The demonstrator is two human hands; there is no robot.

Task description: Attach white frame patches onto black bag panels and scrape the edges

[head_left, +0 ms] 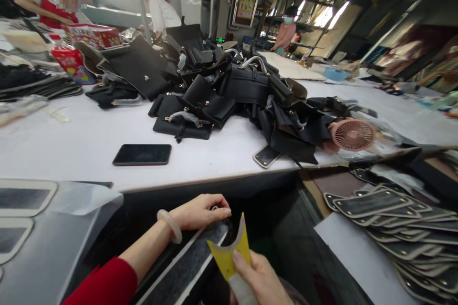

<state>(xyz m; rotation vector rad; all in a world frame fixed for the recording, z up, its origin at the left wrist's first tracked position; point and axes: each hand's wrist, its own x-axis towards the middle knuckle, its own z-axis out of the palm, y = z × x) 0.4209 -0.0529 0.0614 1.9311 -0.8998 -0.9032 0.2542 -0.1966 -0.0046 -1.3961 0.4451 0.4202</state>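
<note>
My left hand point(200, 212), with a pale bangle at the wrist, has its fingers closed at the upper end of a long dark strip with light edges point(182, 267). A small metallic ring shows by its fingertips. My right hand point(261, 276) is wrapped round a yellow tool point(232, 252) with a curved, two-pointed end and a pale handle. The tool's end is just right of the strip, near its upper part. Below both hands the dark space hides the rest.
Black bags point(246, 86) are heaped on the white table point(136, 128), with a phone point(142, 154) and a pink fan point(352, 134). Stacked dark panels point(372, 205) lie at right, pale-edged panels point(25, 198) at left. People work behind.
</note>
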